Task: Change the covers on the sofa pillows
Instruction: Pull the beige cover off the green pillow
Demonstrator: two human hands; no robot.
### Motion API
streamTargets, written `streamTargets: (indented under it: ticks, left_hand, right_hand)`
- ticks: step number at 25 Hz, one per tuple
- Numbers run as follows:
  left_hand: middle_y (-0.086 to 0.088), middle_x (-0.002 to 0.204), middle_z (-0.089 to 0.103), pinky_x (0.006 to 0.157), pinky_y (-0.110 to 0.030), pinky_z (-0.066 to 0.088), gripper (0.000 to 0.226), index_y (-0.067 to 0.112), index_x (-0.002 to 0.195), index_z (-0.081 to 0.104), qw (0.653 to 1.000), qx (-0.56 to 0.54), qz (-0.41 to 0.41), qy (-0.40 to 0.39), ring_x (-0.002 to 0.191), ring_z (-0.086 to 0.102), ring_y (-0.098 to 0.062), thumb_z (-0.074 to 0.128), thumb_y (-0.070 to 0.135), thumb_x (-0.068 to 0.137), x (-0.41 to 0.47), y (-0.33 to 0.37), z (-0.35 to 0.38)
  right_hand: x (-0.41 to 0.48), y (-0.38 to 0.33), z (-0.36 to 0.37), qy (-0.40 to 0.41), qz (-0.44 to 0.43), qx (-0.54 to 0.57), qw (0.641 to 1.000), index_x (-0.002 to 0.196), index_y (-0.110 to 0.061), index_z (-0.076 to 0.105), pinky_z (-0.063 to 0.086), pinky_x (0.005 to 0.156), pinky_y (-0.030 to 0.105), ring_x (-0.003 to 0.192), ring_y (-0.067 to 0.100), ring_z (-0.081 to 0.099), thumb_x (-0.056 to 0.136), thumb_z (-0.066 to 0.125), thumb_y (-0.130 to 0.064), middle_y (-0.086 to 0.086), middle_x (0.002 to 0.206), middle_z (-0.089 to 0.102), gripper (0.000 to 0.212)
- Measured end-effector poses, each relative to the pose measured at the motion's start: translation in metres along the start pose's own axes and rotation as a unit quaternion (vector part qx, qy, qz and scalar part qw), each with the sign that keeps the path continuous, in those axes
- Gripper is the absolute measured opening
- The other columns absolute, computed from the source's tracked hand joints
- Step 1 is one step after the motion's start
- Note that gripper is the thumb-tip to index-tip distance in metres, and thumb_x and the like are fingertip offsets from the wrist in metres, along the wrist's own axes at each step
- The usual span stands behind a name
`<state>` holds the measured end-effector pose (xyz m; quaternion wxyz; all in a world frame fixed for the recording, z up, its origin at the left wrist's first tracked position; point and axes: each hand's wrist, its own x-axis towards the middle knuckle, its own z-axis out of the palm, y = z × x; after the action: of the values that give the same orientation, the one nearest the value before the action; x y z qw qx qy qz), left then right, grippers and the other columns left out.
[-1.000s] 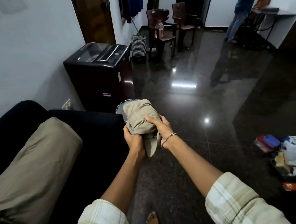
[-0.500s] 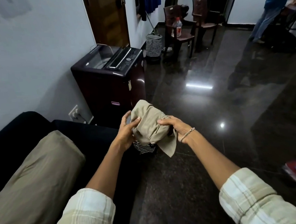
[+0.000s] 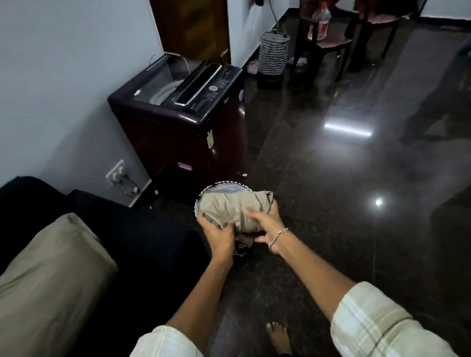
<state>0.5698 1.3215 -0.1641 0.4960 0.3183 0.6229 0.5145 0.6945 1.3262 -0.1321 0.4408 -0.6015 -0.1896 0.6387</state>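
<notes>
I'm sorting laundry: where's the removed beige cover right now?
In the head view, centre: the bundled beige cover sits at the mouth of the patterned basket, gripped by the left hand and right hand, before the washing machine.

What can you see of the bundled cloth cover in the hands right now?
The cover is plain beige woven-looking cloth, crumpled into a loose bundle with folds and a flap hanging below. Both hands grip it: the left hand at its near left side, the right hand on top. It sits at the open mouth of a patterned basket on the floor, beside the sofa.
</notes>
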Motion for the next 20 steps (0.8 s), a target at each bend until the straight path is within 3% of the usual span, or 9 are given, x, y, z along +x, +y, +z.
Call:
streamTargets:
  ticks: [4,7,9,11,14,16,18,19,20]
  left_hand:
    - [-0.005,0.131,0.057,0.099,-0.039,0.051,0.095,0.041,0.138,0.021,0.996,0.077,-0.025,0.041,0.114,0.061,-0.018,0.071,0.008,0.064,0.051,-0.025,0.030]
    - [-0.006,0.128,0.059,0.101,-0.035,0.047,0.080,0.023,0.143,0.042,0.979,0.193,-0.064,0.031,0.115,0.058,-0.021,0.074,0.004,0.072,0.090,-0.032,0.046]
    - [-0.010,0.123,0.061,0.102,-0.039,0.048,0.069,0.015,0.138,0.050,0.969,0.230,-0.081,0.046,0.114,0.059,-0.026,0.073,0.005,0.073,0.118,-0.041,0.054]
    - [-0.009,0.120,0.061,0.100,-0.039,0.049,0.065,0.014,0.136,0.051,0.967,0.229,-0.093,0.057,0.112,0.059,-0.027,0.070,0.005,0.074,0.140,-0.040,0.064]
    - [-0.010,0.129,0.056,0.101,-0.026,0.041,0.066,0.009,0.141,0.045,0.968,0.235,-0.084,0.037,0.120,0.054,-0.025,0.067,0.000,0.080,0.186,-0.035,0.077]
    - [-0.008,0.139,0.050,0.106,-0.031,0.041,0.074,0.011,0.148,0.036,0.967,0.241,-0.083,0.003,0.126,0.051,-0.024,0.067,0.005,0.081,0.219,-0.036,0.078]
    - [-0.005,0.132,0.053,0.089,-0.044,0.054,0.073,0.016,0.146,0.033,0.955,0.267,-0.121,-0.036,0.113,0.057,-0.027,0.068,0.013,0.082,0.238,-0.043,0.073]
    - [-0.003,0.123,0.053,0.076,-0.044,0.057,0.068,0.017,0.143,0.034,0.947,0.280,-0.153,-0.048,0.103,0.058,-0.027,0.067,0.013,0.084,0.239,-0.046,0.070]
    - [-0.003,0.118,0.053,0.068,-0.041,0.056,0.062,0.017,0.141,0.036,0.942,0.283,-0.174,-0.052,0.097,0.057,-0.026,0.065,0.011,0.086,0.239,-0.047,0.070]
  right_hand:
    - [0.075,-0.004,-0.014,0.064,0.009,-0.038,0.997,0.119,-0.031,0.039,0.056,0.057,0.037,0.093,0.015,0.063,0.061,0.087,-0.022,-0.007,0.111,0.060,0.076]
    - [0.137,0.008,-0.012,0.097,0.012,-0.075,0.992,0.107,-0.034,0.048,0.059,0.077,0.048,0.091,0.016,0.066,0.045,0.087,-0.035,-0.006,0.104,0.066,0.074]
    - [0.168,0.010,-0.003,0.084,0.035,-0.077,0.993,0.112,-0.032,0.052,0.058,0.082,0.048,0.091,0.016,0.067,0.049,0.085,-0.031,-0.005,0.103,0.068,0.072]
    - [0.192,0.004,0.007,0.082,0.047,-0.061,0.994,0.115,-0.028,0.054,0.059,0.077,0.044,0.089,0.017,0.067,0.058,0.083,-0.020,-0.001,0.105,0.069,0.065]
    - [0.244,-0.012,0.022,0.062,0.071,-0.038,0.995,0.114,-0.025,0.052,0.059,0.067,0.040,0.090,0.023,0.068,0.064,0.079,-0.013,0.005,0.106,0.068,0.058]
    - [0.284,-0.019,0.030,0.042,0.093,-0.080,0.992,0.117,-0.025,0.050,0.057,0.077,0.042,0.096,0.023,0.066,0.062,0.083,-0.025,0.003,0.108,0.067,0.064]
    - [0.343,-0.002,0.024,0.059,0.096,-0.233,0.966,0.126,-0.025,0.046,0.053,0.090,0.044,0.106,0.025,0.061,0.041,0.085,-0.045,0.001,0.120,0.062,0.095]
    - [0.362,0.006,0.019,0.070,0.096,-0.316,0.941,0.127,-0.023,0.045,0.052,0.092,0.043,0.108,0.026,0.059,0.035,0.083,-0.047,0.002,0.122,0.059,0.102]
    - [0.368,0.008,0.016,0.074,0.095,-0.364,0.924,0.123,-0.019,0.050,0.053,0.090,0.040,0.104,0.027,0.060,0.037,0.081,-0.044,0.003,0.116,0.060,0.095]
